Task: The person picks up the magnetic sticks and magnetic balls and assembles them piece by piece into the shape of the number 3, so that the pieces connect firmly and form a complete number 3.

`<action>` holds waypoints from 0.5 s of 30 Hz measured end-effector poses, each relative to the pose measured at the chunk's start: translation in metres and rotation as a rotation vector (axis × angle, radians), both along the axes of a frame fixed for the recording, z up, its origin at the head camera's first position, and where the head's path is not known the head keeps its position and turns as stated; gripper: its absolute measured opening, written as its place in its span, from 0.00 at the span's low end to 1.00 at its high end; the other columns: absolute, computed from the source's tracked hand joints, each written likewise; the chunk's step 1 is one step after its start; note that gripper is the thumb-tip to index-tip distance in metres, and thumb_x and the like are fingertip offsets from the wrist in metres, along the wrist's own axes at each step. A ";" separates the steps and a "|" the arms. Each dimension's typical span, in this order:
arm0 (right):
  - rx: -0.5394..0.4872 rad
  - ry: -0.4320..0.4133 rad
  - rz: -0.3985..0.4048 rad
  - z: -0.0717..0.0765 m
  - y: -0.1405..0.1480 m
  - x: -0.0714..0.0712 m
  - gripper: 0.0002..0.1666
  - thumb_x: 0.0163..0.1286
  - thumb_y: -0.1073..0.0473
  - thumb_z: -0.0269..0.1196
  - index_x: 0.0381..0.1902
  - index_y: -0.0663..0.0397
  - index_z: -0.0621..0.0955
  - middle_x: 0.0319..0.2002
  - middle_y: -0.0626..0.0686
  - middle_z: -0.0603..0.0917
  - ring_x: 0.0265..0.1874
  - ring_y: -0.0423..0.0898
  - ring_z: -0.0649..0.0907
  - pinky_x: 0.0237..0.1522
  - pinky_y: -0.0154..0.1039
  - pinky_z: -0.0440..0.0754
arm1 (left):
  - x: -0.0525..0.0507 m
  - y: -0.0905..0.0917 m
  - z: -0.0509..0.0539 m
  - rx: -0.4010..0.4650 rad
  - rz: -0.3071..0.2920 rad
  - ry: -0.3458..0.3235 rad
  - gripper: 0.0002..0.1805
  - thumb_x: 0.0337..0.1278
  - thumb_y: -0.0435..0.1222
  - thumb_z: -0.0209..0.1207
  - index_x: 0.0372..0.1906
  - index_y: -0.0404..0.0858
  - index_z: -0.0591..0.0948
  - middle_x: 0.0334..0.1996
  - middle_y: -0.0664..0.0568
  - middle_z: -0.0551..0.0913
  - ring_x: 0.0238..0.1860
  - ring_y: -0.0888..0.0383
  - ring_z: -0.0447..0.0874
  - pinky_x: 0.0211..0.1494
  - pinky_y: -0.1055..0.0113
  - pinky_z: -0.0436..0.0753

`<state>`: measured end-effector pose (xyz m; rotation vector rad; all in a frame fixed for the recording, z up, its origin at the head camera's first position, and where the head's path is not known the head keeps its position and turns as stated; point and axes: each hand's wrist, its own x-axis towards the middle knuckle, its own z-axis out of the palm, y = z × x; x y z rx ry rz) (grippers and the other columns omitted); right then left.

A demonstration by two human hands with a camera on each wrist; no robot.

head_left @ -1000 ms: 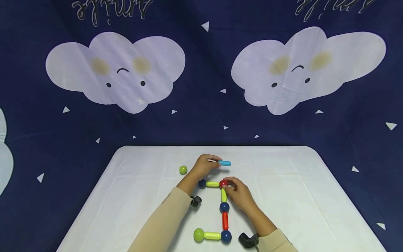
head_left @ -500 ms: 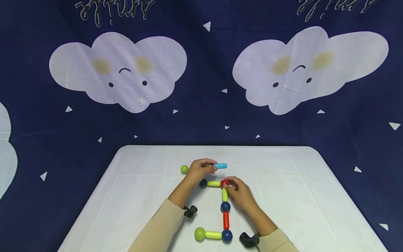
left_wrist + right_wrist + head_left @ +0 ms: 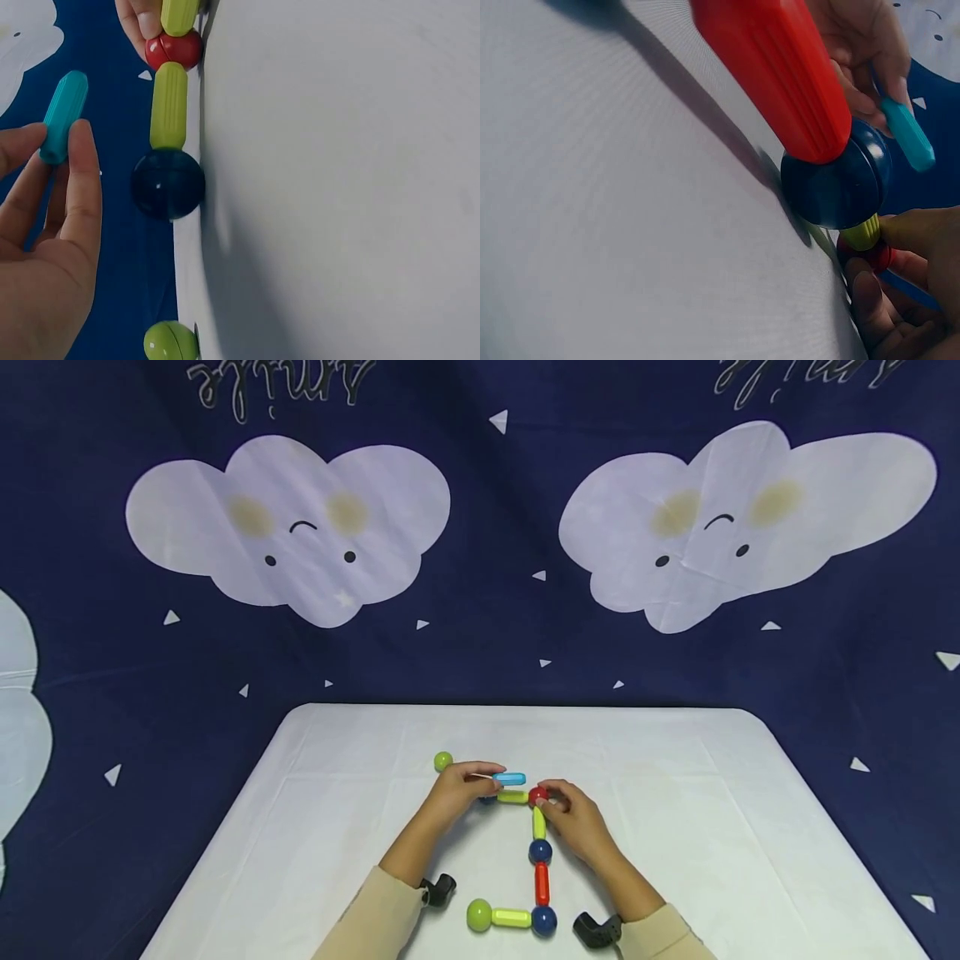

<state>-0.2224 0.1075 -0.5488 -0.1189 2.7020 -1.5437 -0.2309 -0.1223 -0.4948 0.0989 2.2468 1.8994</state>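
Observation:
My left hand [image 3: 455, 795] pinches a light blue rod [image 3: 510, 778] by one end, raised above the table near the far yellow-green rod [image 3: 513, 797]. In the left wrist view the blue rod [image 3: 65, 116] is apart from the dark blue ball [image 3: 168, 184]. With thumb and fingers my right hand [image 3: 577, 818] grips the red ball [image 3: 537, 797] at the far right corner of a joined chain. From that ball a yellow-green rod [image 3: 539, 824], a blue ball [image 3: 540, 851], a red rod [image 3: 542, 884] and another blue ball [image 3: 544, 921] run toward me.
The chain's near end turns left through a yellow-green rod [image 3: 512, 918] to a green ball [image 3: 479, 915]. A loose green ball [image 3: 443, 762] lies beyond my left hand. All of it sits on a white table [image 3: 675, 827], before a dark blue cloud-printed cloth [image 3: 495, 527].
My left hand has come nearer and to the left with the light blue rod, down toward the chain's far side. My right hand stays on the red ball.

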 end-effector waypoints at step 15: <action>-0.050 -0.032 0.010 0.001 0.000 -0.002 0.18 0.70 0.55 0.66 0.57 0.45 0.82 0.52 0.52 0.86 0.27 0.41 0.80 0.27 0.33 0.80 | 0.014 -0.009 -0.006 -0.121 -0.048 0.024 0.14 0.53 0.35 0.68 0.47 0.40 0.89 0.40 0.44 0.91 0.38 0.61 0.82 0.47 0.62 0.80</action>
